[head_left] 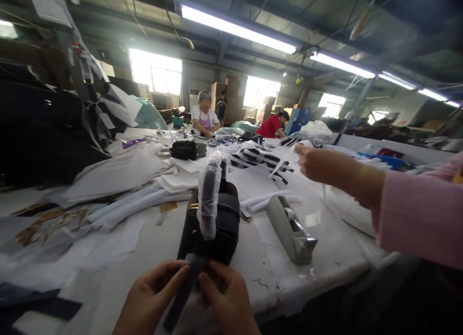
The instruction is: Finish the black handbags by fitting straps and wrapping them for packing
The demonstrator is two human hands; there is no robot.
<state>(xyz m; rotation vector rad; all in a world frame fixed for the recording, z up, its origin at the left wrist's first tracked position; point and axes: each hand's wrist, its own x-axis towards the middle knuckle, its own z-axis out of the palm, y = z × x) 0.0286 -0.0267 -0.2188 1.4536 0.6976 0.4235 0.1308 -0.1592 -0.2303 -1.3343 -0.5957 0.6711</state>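
A: Head view. What do the two hands at the lower edge hold?

B: The left hand (pixel 152 296) and the right hand (pixel 226 296) meet thumb to thumb. Both are pinched shut on a dark strap (pixel 186 284) that comes down from the black handbag (pixel 222 226). Gripping it from both sides probably keeps the strap flat and steady between the fingers.

A: Where does the handbag stand?

B: On the desk (pixel 325 258), just beyond the hands, upright on its base. Its top handle (pixel 209 195) is raised and sheathed in white wrapping, apparently to guard it against scuffs.

A: What lies about it?

B: A grey tape dispenser (pixel 291 229) lies just right of the handbag, near enough for either worker to reach. Sheets of white paper (pixel 119 175) are spread at left, and a second black bag (pixel 184 149) sits farther back. From the right a co-worker's hand (pixel 316 163), on an arm in a pink sleeve (pixel 419 214), reaches across the desk. It is closed round something pale, and what that is cannot be told. Other persons work at the far end.
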